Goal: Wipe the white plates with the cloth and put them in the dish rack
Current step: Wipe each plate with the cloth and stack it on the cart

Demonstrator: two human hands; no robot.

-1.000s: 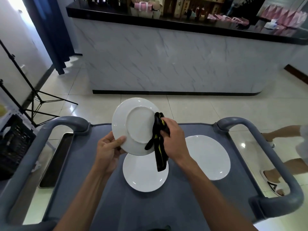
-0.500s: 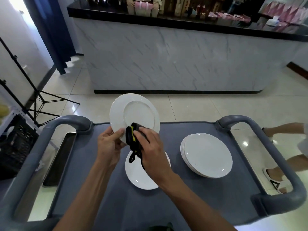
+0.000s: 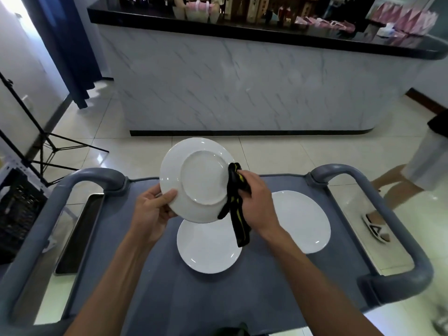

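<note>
My left hand (image 3: 151, 209) holds a white plate (image 3: 194, 178) by its lower left rim, tilted up with its underside toward me. My right hand (image 3: 257, 202) grips a black cloth with yellow stripes (image 3: 235, 204) and presses it against the plate's right rim; the cloth's loose end hangs down. Below the raised plate a second white plate (image 3: 206, 248) lies flat on the grey cart top (image 3: 218, 299). A stack of white plates (image 3: 303, 221) sits to the right of it. No dish rack is clearly seen.
The cart has grey handles at left (image 3: 80, 180) and right (image 3: 397, 238). A marble-fronted counter (image 3: 242, 81) stands ahead. A black tripod (image 3: 48, 146) and a dark crate (image 3: 17, 209) are at the left. Another person's legs and sandals (image 3: 378, 229) are at the right.
The cloth hand moved from the plate's lower edge to its right rim. The plate has turned from its upper face to its underside toward me.
</note>
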